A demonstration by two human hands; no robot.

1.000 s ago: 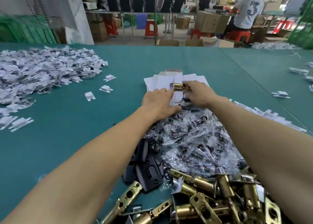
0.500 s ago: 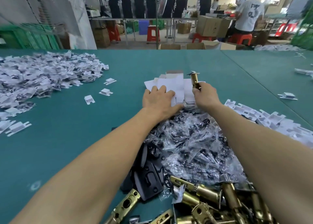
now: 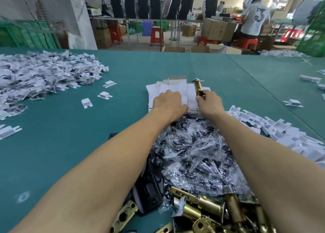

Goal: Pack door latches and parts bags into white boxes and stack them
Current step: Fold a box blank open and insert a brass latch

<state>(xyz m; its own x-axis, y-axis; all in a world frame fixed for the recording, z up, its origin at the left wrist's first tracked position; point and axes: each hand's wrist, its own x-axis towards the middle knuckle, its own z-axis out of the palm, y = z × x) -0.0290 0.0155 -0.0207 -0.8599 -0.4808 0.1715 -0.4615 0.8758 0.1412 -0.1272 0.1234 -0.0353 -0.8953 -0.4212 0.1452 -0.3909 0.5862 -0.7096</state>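
right now: one brass door latch [image 3: 197, 88] held upright over the flat white boxes [image 3: 175, 87].
the right hand [image 3: 210, 102] has fingers and thumb curled round the latch's near end, its faceplate pointing away at the top. the left hand [image 3: 168, 101] lies knuckles-up on the white boxes with fingers bent; whether they pinch the card or only press it, i cannot tell. both forearms reach over a pile of clear parts bags [image 3: 193, 150], with more brass latches [image 3: 207, 211] heaped nearest on the green table [image 3: 70, 144]. folded white boxes [image 3: 44, 74] lie heaped far left.
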